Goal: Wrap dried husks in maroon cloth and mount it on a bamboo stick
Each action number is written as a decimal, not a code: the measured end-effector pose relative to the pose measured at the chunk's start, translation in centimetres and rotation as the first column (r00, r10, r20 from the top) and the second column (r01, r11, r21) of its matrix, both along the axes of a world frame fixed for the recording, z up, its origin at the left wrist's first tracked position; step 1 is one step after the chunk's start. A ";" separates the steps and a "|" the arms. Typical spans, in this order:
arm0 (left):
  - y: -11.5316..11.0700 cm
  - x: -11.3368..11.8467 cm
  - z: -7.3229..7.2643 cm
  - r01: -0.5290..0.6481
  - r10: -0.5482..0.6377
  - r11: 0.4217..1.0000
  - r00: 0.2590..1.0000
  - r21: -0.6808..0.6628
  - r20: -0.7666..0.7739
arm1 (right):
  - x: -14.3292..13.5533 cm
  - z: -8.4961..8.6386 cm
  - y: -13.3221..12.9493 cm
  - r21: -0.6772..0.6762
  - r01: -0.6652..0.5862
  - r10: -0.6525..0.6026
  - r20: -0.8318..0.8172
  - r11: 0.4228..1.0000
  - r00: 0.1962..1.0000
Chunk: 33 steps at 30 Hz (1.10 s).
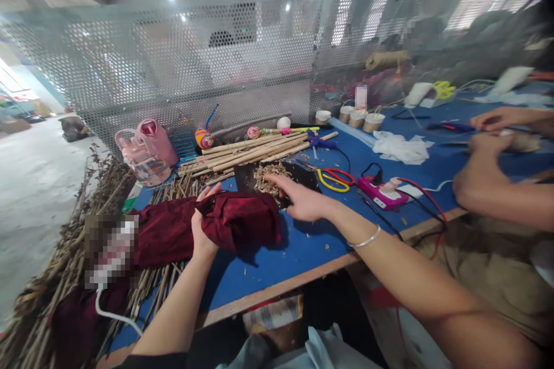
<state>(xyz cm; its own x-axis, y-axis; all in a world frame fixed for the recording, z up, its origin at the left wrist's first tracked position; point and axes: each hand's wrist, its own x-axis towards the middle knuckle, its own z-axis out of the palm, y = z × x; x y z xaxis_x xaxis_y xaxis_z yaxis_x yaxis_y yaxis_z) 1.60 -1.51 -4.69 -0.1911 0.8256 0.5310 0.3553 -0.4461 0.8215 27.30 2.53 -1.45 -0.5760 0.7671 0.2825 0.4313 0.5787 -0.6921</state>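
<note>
A dark red cloth (173, 230) lies bunched on the blue table (298, 253). My left hand (203, 225) grips a fold of it near its middle. My right hand (298, 199) reaches forward past the cloth, fingers spread and pointing left, above a dark tray (246, 176) that holds a heap of wood shavings (268, 176). It holds nothing. Behind the tray lie several bamboo sticks (255, 153).
Yellow-and-red scissors (335, 179) and a pink glue gun (383, 193) with cables lie right of the tray. A pink water jug (149, 150) stands at the back left. Dry twigs (64, 259) pile at the left edge. Another person's hands (485, 161) work at the right. A perforated metal screen (216, 63) closes the back.
</note>
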 end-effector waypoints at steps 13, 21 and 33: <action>-0.3 0.2 1.0 0.091 -0.090 0.996 0.995 -0.017 0.048 | -3.4 3.4 0.5 -0.383 -0.379 0.330 -0.188 0.843 0.925; 0.2 0.9 -0.4 -0.144 0.128 0.984 0.980 0.102 0.149 | -3.2 4.3 2.4 -0.230 0.107 -0.154 -0.196 0.967 0.968; -0.1 1.8 -1.3 0.034 0.010 0.983 0.973 0.182 -0.232 | -10.2 1.8 -2.7 0.329 0.093 -0.003 -0.264 0.940 0.964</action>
